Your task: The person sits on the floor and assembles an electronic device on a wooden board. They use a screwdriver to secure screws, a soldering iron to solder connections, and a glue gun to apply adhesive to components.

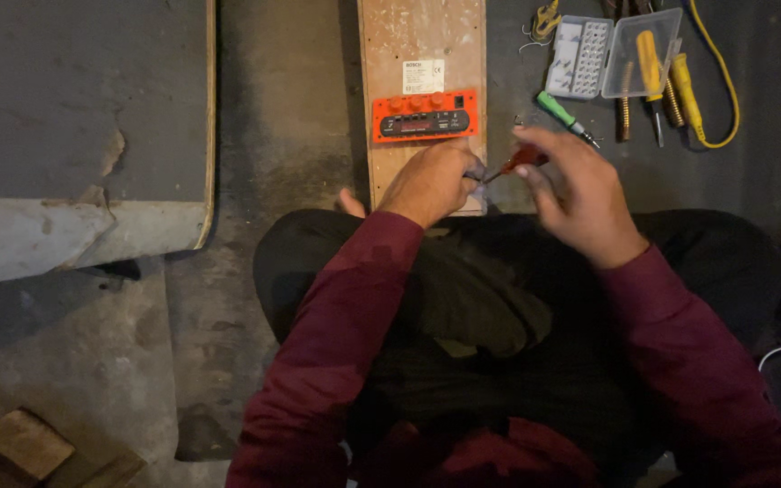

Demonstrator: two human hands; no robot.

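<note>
Clearly, right hand (580, 194) grasping the red-handled screwdriver (519, 163) and left hand (431, 181) pinching its tip could slip, jabbing fingers.

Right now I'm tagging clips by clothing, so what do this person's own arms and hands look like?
Both arms wear long dark red sleeves, loosely wrinkled, that end at the wrists. The left hand and right hand are bare: no gloves, and no rings, watch or markings that I can make out in the dim light. No cables run along the arms.
</note>
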